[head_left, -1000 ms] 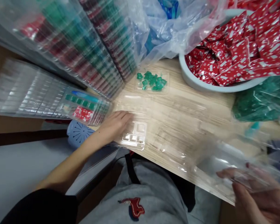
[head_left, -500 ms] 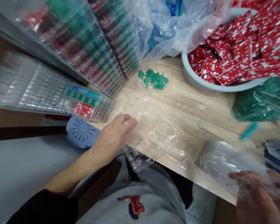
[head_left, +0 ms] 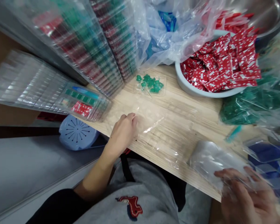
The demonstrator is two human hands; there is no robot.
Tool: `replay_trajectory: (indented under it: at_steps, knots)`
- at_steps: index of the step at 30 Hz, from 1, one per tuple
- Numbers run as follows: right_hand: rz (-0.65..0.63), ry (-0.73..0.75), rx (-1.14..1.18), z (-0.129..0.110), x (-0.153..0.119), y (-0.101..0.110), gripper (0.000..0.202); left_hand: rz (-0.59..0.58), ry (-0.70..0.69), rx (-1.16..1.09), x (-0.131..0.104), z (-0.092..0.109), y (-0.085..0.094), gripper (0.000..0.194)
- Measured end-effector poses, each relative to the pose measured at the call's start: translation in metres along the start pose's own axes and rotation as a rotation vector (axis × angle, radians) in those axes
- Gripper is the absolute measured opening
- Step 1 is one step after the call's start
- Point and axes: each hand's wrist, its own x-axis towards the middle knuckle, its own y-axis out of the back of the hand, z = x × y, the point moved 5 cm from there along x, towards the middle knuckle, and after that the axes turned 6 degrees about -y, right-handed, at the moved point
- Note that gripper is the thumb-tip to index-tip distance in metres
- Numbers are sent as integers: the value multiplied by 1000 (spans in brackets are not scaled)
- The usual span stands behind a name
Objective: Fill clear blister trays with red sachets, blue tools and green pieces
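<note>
My left hand (head_left: 124, 132) is curled at the table's front edge, its fingertips closed on a clear plastic tray (head_left: 150, 119) that barely stands out from the wood. At the lower right, my blurred right hand (head_left: 249, 194) has bent fingers around a thin clear plastic piece, beside a stack of shiny clear plastic sheets (head_left: 207, 155). Beyond the left hand, small green plastic gems (head_left: 154, 84) sit in a shallow clear tray. A filled clear case (head_left: 81, 107), showing a red dotted packet, green squares and a blue tool, fronts a row of cases on the left.
Tall stacks of filled cases (head_left: 84, 46) rise at the back left. A pale bowl (head_left: 189, 85) holds red dotted packets (head_left: 219, 68). Bags of blue pieces (head_left: 168, 21) and green pieces (head_left: 242, 105) flank it. A blue stool (head_left: 77, 132) stands below the table's left edge.
The clear tray that hung over the front edge now lies farther onto the table by my left hand. My right hand has shifted slightly left in view; the camera has turned a little.
</note>
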Motion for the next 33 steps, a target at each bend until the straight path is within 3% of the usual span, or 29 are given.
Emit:
replay_trajectory:
  at_steps: [4, 9, 11, 14, 16, 19, 23, 25, 30, 33]
  knots:
    - [-78, -69, 117, 8, -2, -3, 33, -84, 49, -177, 24, -1, -13, 38]
    - [-118, -77, 120, 15, -2, -8, 38, -221, 74, -475, 25, -9, -24, 46]
    - [-119, -63, 120, 15, -1, -11, 37, -235, -25, -397, 22, -8, -18, 47]
    - [-107, -63, 112, 15, -1, -13, 37, -34, -283, -61, 18, -2, -1, 43]
    - [-109, -55, 101, 15, -2, -14, 37, 50, -450, 134, 14, 3, 2, 42]
    - [-107, -60, 71, 17, -4, -13, 36, -44, -616, 253, 11, 2, -10, 40]
    - [-99, -81, 58, 21, -4, -10, 39, -6, -568, 315, 13, -17, -14, 28]
    - [-106, -87, 66, 22, -4, -12, 39, 16, -539, 333, 16, -24, -13, 32]
    - [-137, -61, 85, 19, -4, -20, 39, -159, -675, 268, 31, -14, -23, 45]
    - [-118, -57, 107, 16, -4, -20, 38, -209, -671, 284, 37, -16, -25, 60]
